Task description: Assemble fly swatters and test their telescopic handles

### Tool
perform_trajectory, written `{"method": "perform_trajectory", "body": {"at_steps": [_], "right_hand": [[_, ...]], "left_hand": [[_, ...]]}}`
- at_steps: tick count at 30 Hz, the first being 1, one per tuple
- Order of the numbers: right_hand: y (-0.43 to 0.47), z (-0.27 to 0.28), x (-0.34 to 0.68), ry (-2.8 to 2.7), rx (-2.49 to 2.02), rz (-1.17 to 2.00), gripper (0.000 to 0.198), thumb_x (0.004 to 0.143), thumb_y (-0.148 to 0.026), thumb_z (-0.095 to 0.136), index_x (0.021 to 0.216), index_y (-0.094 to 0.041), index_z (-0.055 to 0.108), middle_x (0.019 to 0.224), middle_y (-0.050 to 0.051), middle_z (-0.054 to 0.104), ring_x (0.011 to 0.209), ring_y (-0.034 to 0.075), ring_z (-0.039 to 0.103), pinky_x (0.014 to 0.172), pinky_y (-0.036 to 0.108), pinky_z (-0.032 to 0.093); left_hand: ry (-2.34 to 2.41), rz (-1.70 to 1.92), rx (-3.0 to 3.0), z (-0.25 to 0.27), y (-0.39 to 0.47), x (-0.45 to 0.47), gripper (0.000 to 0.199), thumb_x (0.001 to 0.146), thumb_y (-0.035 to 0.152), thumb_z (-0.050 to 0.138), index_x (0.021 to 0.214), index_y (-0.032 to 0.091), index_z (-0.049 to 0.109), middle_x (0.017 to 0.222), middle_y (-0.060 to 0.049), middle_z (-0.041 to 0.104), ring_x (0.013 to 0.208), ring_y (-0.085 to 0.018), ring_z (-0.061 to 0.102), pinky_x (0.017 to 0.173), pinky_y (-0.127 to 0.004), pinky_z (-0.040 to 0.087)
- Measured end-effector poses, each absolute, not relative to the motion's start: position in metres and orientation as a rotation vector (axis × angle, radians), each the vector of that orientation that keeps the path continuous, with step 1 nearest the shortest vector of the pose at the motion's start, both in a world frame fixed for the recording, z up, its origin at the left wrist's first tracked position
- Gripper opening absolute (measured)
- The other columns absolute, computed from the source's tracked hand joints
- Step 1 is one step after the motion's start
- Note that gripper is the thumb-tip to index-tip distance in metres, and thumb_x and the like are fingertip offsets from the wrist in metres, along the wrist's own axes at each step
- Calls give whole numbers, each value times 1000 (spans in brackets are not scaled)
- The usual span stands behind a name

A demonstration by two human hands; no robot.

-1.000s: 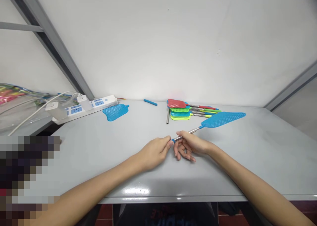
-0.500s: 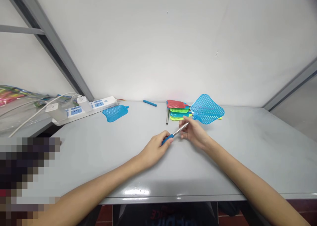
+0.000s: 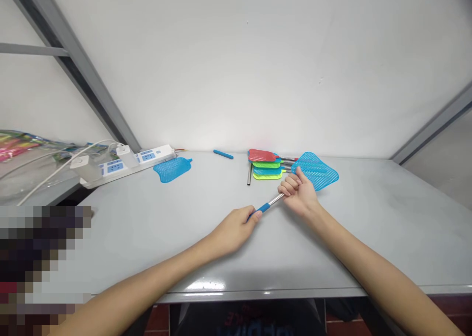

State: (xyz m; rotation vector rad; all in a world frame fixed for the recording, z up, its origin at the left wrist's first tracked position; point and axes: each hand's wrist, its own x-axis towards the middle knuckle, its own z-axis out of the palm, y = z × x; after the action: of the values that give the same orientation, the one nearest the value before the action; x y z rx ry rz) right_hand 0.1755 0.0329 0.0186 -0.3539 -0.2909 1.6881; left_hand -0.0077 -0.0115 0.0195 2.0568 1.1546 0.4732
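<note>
A blue fly swatter (image 3: 320, 175) with a metal shaft and a blue grip is held between both hands above the table. My left hand (image 3: 238, 227) is closed around the blue grip at the lower left end. Fingers curled round the shaft close to the mesh head, my right hand (image 3: 299, 192) is closed with its thumb up against the head. Behind it lies a stack of fly swatters with red (image 3: 262, 155), green and blue heads, their metal shafts running right and partly hidden by the held head.
A loose blue swatter head (image 3: 172, 170) lies beside a white power strip (image 3: 127, 166) with plugged-in adapters at the left. A blue grip tube (image 3: 223, 154) rests near the wall. A bare metal tube (image 3: 249, 175) touches the stack. Plastic packaging (image 3: 22, 152) sits far left.
The held swatter has shifted slightly right and its head has dropped a little. My right hand has gone from loosely curved fingers to a closed grip on the shaft. My left hand has moved slightly right.
</note>
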Motion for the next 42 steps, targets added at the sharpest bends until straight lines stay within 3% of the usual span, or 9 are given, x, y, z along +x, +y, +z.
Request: {"method": "perform_trajectory", "body": {"at_steps": [7, 12, 15, 22, 27, 29, 34, 38, 42], "right_hand": [[28, 10, 168, -189, -370, 1671, 41, 82, -31, 34, 48, -18, 13, 39, -9, 5, 31, 6, 8, 28, 19, 15], [24, 12, 166, -156, -326, 1646, 40, 82, -29, 34, 48, -18, 14, 41, -9, 3, 31, 6, 6, 28, 19, 14], [22, 15, 165, -142, -300, 1655, 40, 82, -29, 34, 49, -18, 14, 42, -8, 2, 32, 6, 5, 28, 19, 13], [19, 14, 163, -97, -332, 1657, 39, 82, -26, 32, 49, -19, 13, 42, -8, 3, 32, 7, 5, 27, 19, 14], [18, 13, 161, -30, -379, 1699, 38, 84, -23, 28, 50, -19, 11, 41, -8, 5, 31, 7, 8, 28, 18, 16], [18, 15, 160, -72, -400, 1707, 38, 83, -23, 30, 50, -18, 12, 40, -8, 7, 31, 7, 10, 29, 18, 18], [19, 21, 158, -196, -463, 1579, 39, 81, -31, 35, 49, -18, 15, 38, -8, 14, 32, 6, 19, 33, 19, 25], [20, 19, 158, -100, -514, 1549, 39, 82, -28, 30, 49, -17, 13, 37, -7, 21, 33, 6, 25, 37, 20, 30], [19, 14, 157, 33, -607, 1567, 36, 83, -24, 22, 49, -17, 11, 35, -7, 17, 30, 6, 21, 35, 19, 27]], "left_hand": [[1050, 415, 1707, 13, -20, 3, 40, 78, 50, 23, 56, 17, 33, 48, 5, 33, 43, -7, 29, 42, -21, 23], [849, 365, 1166, 15, -17, 6, 35, 76, 48, 31, 59, 18, 31, 41, 10, 19, 33, -3, 12, 33, -18, 10], [742, 310, 967, 16, -16, 5, 34, 77, 46, 32, 59, 18, 32, 39, 10, 18, 30, -3, 8, 32, -18, 3], [475, 83, 567, 18, -5, -2, 28, 81, 35, 26, 61, 17, 34, 39, 9, 17, 26, -4, 11, 30, -20, 9], [722, 97, 1017, 35, -5, -3, 35, 80, 42, 25, 65, 15, 42, 40, 8, 25, 26, -3, 20, 31, -19, 12], [845, 122, 1364, 37, -7, -4, 40, 79, 46, 24, 69, 15, 47, 44, 6, 34, 28, -5, 30, 33, -20, 20], [1292, 401, 2176, 28, -13, -3, 38, 83, 39, 20, 77, 17, 51, 62, -1, 51, 56, -13, 48, 55, -25, 34], [1534, 368, 2498, 24, -18, 4, 32, 85, 30, 18, 86, 18, 47, 78, -6, 52, 72, -17, 48, 60, -26, 33], [1589, 317, 2607, 18, -23, 12, 31, 85, 30, 17, 85, 17, 46, 79, -8, 50, 75, -19, 47, 60, -26, 32]]}}
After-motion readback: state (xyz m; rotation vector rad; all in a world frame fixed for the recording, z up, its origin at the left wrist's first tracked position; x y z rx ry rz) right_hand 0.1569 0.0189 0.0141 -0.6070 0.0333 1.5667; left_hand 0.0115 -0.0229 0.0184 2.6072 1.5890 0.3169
